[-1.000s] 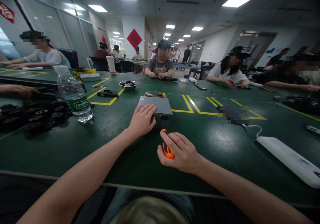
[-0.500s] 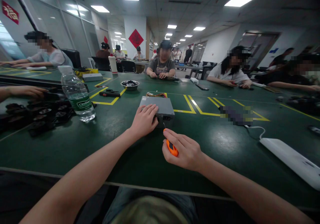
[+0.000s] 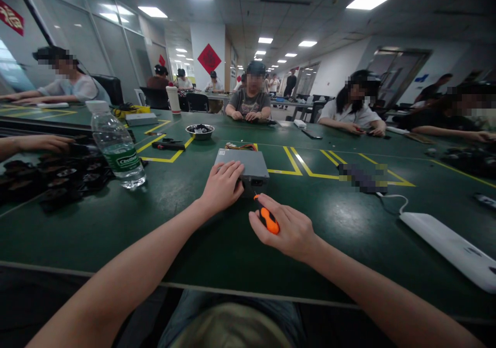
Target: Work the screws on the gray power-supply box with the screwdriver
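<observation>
A grey metal computer power supply [image 3: 253, 163] lies on the green table in front of me, with a bundle of coloured wires [image 3: 240, 147] at its far side. My left hand [image 3: 226, 185] grips its near left corner, fingers across the top and thumb against the near face. In my right hand [image 3: 287, 226] is an orange and black screwdriver [image 3: 270, 221], held between thumb and fingers. Its thin shaft points at the near face, below the power socket [image 3: 256, 182]. Whether the tip sits in a screw is too small to see.
On the left stand a water bottle [image 3: 118, 146] and a pile of black parts [image 3: 62, 175], with another person's hand near it. Farther back are a metal bowl [image 3: 200, 132] and a black tool [image 3: 169, 144]. A white power bank [image 3: 445, 247] lies right. Several people sit around.
The screwdriver handle has turned in my right hand, and its shaft is nearer the power supply. My right-hand fingers have shifted on the handle. My left hand keeps its place on the power supply.
</observation>
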`<state>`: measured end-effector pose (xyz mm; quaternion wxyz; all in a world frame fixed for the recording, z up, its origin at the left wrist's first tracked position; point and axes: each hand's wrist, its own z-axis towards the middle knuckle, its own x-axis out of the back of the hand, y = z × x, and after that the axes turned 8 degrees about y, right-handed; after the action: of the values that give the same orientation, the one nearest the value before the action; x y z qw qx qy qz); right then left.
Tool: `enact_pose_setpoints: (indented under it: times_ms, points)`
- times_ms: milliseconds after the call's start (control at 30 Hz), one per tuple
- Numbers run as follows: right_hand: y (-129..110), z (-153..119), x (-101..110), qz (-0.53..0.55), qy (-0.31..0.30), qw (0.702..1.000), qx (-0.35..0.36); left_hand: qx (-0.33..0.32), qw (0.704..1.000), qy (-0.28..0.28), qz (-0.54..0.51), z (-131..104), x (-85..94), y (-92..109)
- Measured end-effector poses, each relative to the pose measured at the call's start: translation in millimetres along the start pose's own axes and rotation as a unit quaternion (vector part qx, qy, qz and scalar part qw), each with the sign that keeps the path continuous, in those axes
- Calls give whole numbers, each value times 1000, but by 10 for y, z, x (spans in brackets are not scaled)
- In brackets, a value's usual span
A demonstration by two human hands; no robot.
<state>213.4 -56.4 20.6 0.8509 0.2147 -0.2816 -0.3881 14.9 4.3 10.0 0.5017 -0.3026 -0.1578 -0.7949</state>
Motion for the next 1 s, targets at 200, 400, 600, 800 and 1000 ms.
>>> enact_pose_setpoints:
  times_ms: [200,400,600,800,1000]
  points:
    - [3,-43,-22,25,-5,1000,-14,-3,1000,-2,4,4,15,1]
    - [-119,-174,-156,64,41,996,-36,0,1000,-6,7,-3,13,-1]
    - [-10,-108,-67,35,0,999,-5,-1,1000,-6,10,-2,0,-2]
    - [-39,-115,-66,45,-6,999,24,-4,1000,-7,13,1,6,-6]
    - [-13,-81,-37,26,-5,1000,9,3,1000,-4,7,-1,2,-3]
